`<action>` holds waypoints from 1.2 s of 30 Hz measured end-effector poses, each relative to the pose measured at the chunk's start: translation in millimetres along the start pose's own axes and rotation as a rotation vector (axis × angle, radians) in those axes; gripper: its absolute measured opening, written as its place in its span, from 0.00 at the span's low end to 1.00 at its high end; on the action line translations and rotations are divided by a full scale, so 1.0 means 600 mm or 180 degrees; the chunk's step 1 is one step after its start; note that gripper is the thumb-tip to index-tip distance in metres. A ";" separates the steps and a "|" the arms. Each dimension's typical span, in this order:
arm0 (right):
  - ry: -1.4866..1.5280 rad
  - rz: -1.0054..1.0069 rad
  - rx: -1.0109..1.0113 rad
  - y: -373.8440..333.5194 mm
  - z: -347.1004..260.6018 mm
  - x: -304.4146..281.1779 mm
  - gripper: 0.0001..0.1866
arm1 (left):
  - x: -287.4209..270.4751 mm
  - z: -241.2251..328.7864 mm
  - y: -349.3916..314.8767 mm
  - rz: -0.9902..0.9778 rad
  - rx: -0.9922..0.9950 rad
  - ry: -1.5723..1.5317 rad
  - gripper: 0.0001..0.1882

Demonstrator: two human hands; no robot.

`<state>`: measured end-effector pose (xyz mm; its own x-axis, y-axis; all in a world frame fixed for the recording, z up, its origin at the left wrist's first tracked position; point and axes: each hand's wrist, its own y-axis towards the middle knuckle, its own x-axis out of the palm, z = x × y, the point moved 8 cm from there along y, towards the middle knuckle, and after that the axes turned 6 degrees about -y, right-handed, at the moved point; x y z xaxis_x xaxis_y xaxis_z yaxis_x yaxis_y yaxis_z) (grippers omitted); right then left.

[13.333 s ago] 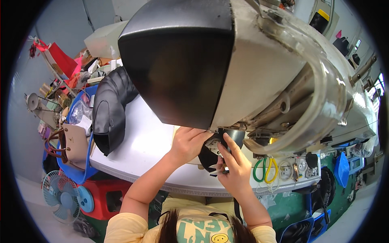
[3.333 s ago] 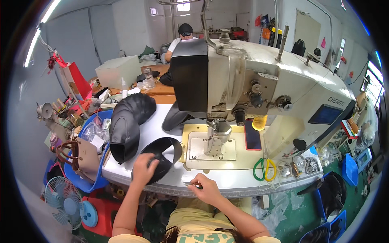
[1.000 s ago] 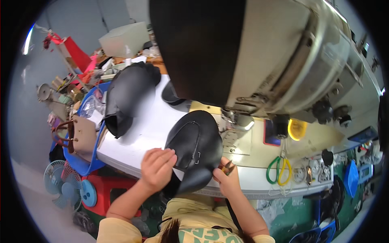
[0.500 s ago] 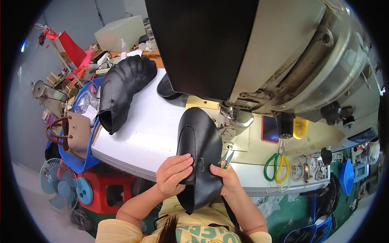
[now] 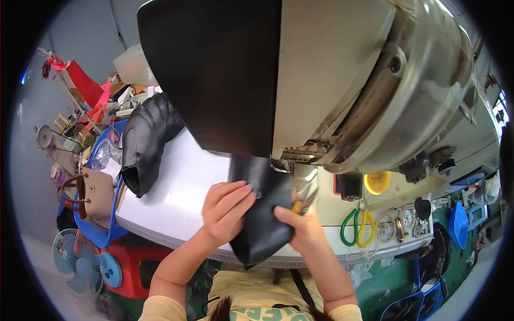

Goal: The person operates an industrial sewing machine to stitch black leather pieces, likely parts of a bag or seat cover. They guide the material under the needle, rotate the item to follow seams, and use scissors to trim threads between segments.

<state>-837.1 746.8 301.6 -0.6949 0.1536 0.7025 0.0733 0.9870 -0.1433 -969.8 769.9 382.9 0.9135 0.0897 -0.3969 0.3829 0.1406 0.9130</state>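
A black leather shoe upper point(image 5: 262, 230) lies under the head of a sewing machine point(image 5: 326, 80), and its far end is hidden behind the machine's dark panel. My left hand point(image 5: 227, 213) grips the upper's left side, fingers together across its top. On the other side, my right hand point(image 5: 301, 229) has its thumb pressed on the leather. That same hand also holds small thread snips point(image 5: 301, 206) with a yellow part, blades pointing away from me. A stitched mark shows on the leather beside my left fingertips. Farther left, a nested row of black uppers point(image 5: 143, 144) rests on the white table.
Green-and-yellow-handled scissors point(image 5: 357, 227) and several bobbins point(image 5: 386, 227) lie to the right on the table. A yellow dish point(image 5: 377, 182) sits behind them. Left of the table are a beige handbag point(image 5: 99, 195), a blue bin point(image 5: 99, 235), a red stool point(image 5: 128, 265) and a fan point(image 5: 81, 262).
Both hands have moved the upper away from me, so its far end is now behind the machine head. My view has shifted, with the machine larger and farther left.
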 end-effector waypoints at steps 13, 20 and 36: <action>-0.0414 0.0592 -0.1071 0.003 -0.072 -0.101 0.13 | 0.059 -0.020 0.044 0.0010 0.0042 -0.0786 0.11; -0.0334 0.0709 -0.1120 0.019 -0.075 -0.108 0.15 | 0.067 -0.032 0.061 -0.0184 -0.0035 -0.0667 0.09; -0.0489 0.0735 -0.0997 0.009 -0.084 -0.098 0.19 | 0.089 -0.046 0.048 -0.0432 -0.0140 -0.0726 0.10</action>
<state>-760.0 745.3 294.9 -0.7316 0.3872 0.5611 0.4374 0.8979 -0.0493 -913.6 806.1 385.5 0.8635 -0.1567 -0.4794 0.5022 0.1792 0.8460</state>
